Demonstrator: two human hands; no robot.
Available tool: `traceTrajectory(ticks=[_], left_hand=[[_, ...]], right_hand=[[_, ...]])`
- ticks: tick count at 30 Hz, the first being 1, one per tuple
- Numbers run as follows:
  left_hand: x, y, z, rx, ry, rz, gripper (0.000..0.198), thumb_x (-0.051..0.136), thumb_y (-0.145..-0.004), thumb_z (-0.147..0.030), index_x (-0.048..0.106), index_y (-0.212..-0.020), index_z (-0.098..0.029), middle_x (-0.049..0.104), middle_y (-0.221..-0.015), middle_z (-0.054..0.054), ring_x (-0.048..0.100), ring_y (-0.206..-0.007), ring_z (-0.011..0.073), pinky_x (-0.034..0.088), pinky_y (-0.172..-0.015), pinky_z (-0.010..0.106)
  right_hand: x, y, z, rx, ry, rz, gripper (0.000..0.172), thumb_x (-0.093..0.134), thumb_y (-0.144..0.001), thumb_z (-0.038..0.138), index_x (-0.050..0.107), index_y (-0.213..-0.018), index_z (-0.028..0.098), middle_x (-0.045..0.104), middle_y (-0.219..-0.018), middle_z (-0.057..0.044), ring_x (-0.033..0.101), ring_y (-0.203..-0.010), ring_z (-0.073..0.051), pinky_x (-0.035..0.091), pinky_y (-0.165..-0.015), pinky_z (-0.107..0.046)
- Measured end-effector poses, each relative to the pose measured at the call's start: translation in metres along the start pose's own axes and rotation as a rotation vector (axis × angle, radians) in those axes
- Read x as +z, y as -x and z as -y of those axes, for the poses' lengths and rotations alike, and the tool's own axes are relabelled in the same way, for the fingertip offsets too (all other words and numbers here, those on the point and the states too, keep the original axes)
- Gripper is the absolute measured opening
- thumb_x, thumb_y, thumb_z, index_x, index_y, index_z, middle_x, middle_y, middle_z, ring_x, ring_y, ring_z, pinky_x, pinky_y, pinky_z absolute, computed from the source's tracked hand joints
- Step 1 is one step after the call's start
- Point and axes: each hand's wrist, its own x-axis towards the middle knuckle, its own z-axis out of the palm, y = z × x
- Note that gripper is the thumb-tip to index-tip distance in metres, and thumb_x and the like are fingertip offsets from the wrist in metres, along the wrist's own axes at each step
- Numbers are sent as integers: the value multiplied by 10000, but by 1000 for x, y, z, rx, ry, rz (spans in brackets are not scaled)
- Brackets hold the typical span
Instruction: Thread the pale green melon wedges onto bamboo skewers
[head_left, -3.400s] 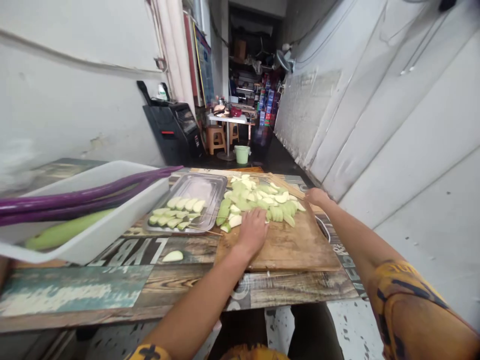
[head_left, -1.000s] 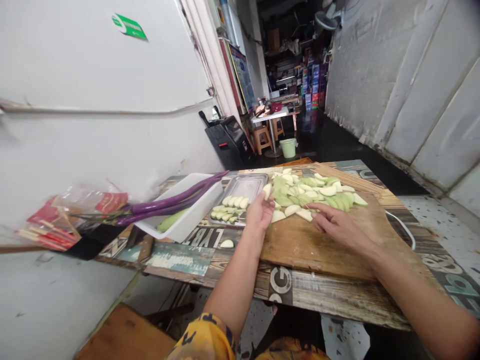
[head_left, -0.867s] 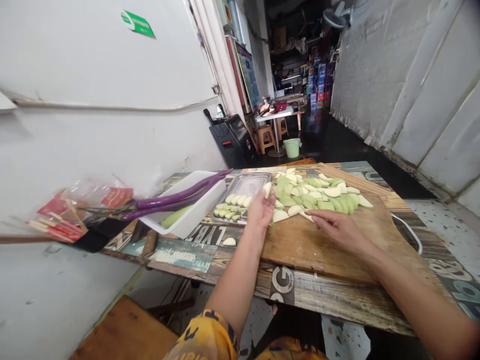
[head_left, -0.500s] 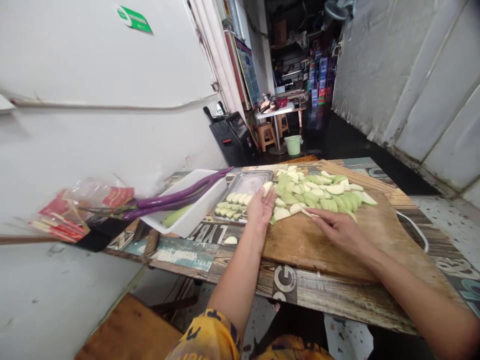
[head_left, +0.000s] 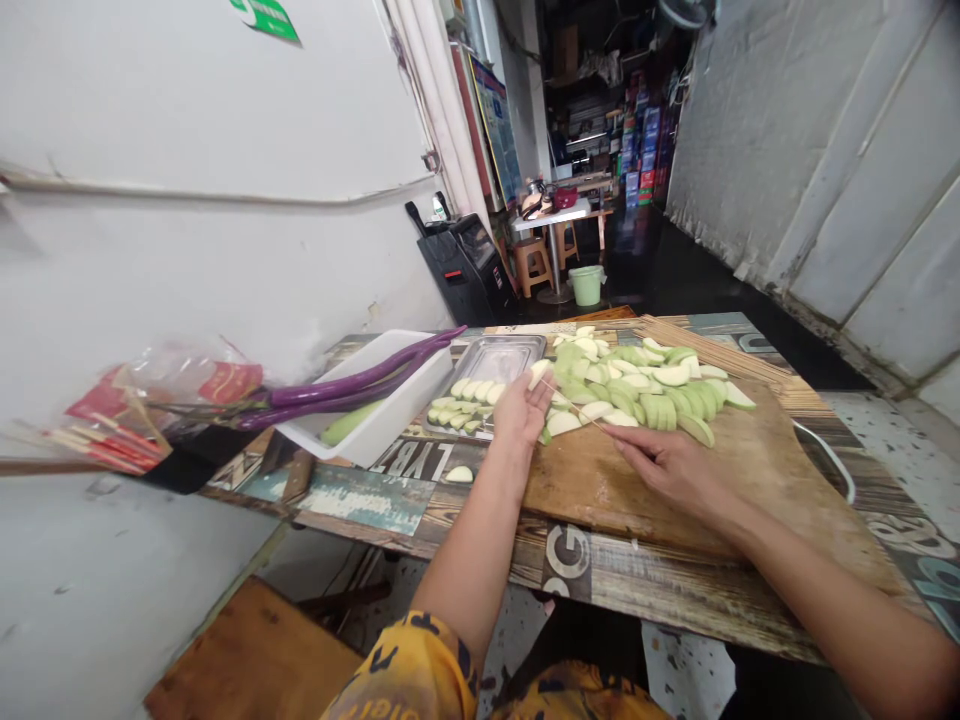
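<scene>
Narrow tiled passage with shop clutter at the far end; up close, a patterned bench point(head_left: 360, 500) carrying a wooden cutting board point(head_left: 675, 490).

Head view. Left hand point(head_left: 517, 410) at the board's left edge, fingers closed together around one pale slice point(head_left: 537, 372). Right hand point(head_left: 660, 465) over the middle of the board, thumb and forefinger pinched on a thin skewer point(head_left: 574, 407), tip aimed toward that slice. Heap point(head_left: 645, 385) of green-white pieces spread along the board's far side. Just left of the board, a metal tray point(head_left: 502, 352) with a short row point(head_left: 465, 400) of pieces in its near half. Farther left of the board, a white tub point(head_left: 375, 430) with long purple eggplants point(head_left: 360, 378) overhanging its rim. One stray piece point(head_left: 459, 474) on the bench, just off the board's left side.

Judging by looks: light, fairly firm flesh, wet on the cut faces, so liable to slip and to split if pierced near a thin end. Best held by the skin edge and flat sides, fingertips clear of the point. Skewer likely stiff yet easy to snap; best gripped well down the shaft, close to the flesh, for control.
</scene>
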Motion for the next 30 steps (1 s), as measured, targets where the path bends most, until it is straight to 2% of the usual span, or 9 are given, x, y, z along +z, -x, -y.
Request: traceTrajectory(ticks=[6, 12, 23, 30], left_hand=[[0, 0, 0, -3, -15, 2, 37, 527, -806, -85, 557, -821, -101, 670, -772, 103, 678, -749, 173, 561, -700, 270], [0, 1, 0, -12, -26, -5, 41, 536, -800, -95, 562, -831, -103, 673, -836, 122, 671, -828, 187, 556, -736, 280], [-2, -1, 2, 14, -50, 17, 24, 552, -792, -92, 566, -808, -103, 672, -818, 116, 674, -804, 185, 555, -734, 285], [1, 3, 0, 8, -81, 2, 37, 529, -802, -86, 552, -826, -102, 669, -824, 115, 673, -784, 179, 554, -719, 279]], right_hand=[[2, 0, -3, -14, -6, -28, 320, 462, -835, 245, 680, -1065, 196, 715, -946, -15, 672, -699, -166, 522, -618, -243], [1, 0, -3, -5, 7, -20, 320, 461, -836, 242, 682, -1061, 193, 717, -936, -21, 671, -681, -164, 525, -626, -247], [0, 0, -1, 6, -43, -3, 311, 463, -843, 240, 676, -1068, 218, 683, -1035, -25, 674, -827, -206, 534, -732, -317], [0, 0, -1, 9, -38, 5, 319, 462, -835, 225, 674, -1073, 213, 680, -1046, -19, 670, -858, -197, 529, -730, -284]])
